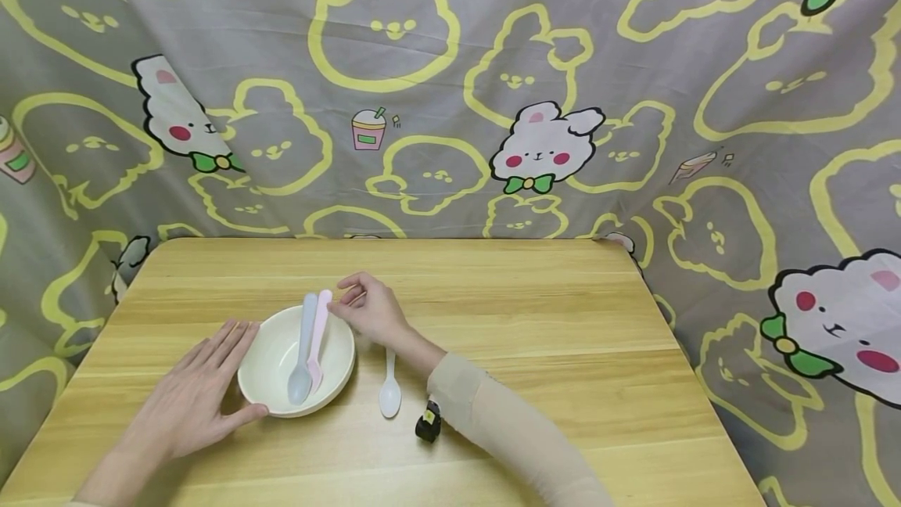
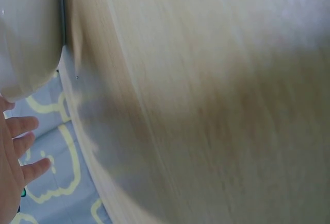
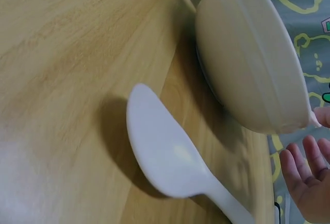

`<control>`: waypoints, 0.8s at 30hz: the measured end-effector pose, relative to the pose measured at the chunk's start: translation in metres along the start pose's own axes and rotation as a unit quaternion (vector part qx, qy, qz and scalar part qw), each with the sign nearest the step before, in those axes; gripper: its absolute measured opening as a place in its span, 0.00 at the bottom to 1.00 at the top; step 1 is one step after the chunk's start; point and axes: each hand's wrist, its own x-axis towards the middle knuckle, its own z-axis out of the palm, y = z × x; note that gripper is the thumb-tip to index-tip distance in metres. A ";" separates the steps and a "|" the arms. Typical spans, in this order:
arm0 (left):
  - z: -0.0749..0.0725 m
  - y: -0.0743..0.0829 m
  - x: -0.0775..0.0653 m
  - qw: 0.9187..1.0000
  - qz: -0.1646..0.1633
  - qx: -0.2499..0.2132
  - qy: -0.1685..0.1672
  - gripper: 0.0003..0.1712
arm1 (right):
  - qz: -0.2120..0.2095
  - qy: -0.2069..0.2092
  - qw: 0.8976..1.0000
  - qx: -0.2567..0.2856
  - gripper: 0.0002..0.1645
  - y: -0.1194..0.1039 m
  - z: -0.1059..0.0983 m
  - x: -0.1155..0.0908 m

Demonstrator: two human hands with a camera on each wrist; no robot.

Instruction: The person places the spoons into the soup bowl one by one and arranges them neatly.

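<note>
A cream bowl [image 1: 267,350] stands on the table, with a grey-blue spoon [image 1: 299,383] and a pink fork [image 1: 320,331] leaning inside, handles against the far rim. My left hand [image 1: 200,386] lies along the bowl's left side, fingers straight and thumb at the near rim. My right hand [image 1: 373,311] is at the far right rim, its thumb tip at the end of the fork's handle. In the right wrist view, the fingers [image 3: 296,175] of that hand are spread apart from the thumb. A white spoon [image 1: 390,397] lies right of the bowl, its handle partly hidden beneath the right arm.
A small black device [image 1: 428,422] with a yellow mark sits at the right sleeve's edge, near the white spoon. The wooden table [image 1: 563,382] is bordered at the back and sides by a grey curtain [image 1: 436,100] with cartoon prints.
</note>
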 end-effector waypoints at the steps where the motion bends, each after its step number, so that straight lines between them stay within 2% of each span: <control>1: 0.000 0.000 0.000 1.000 0.000 0.000 0.000 0.70 | -0.002 0.001 1.000 0.001 0.23 0.000 -0.002 -0.001; 12: 0.001 -0.001 0.000 1.000 -0.001 -0.002 -0.004 0.71 | -0.003 0.012 0.999 0.036 0.26 -0.006 -0.029 -0.011; 24: -0.001 -0.001 0.000 1.000 -0.003 0.000 -0.004 0.70 | -0.001 0.029 0.998 0.063 0.26 -0.018 -0.044 -0.024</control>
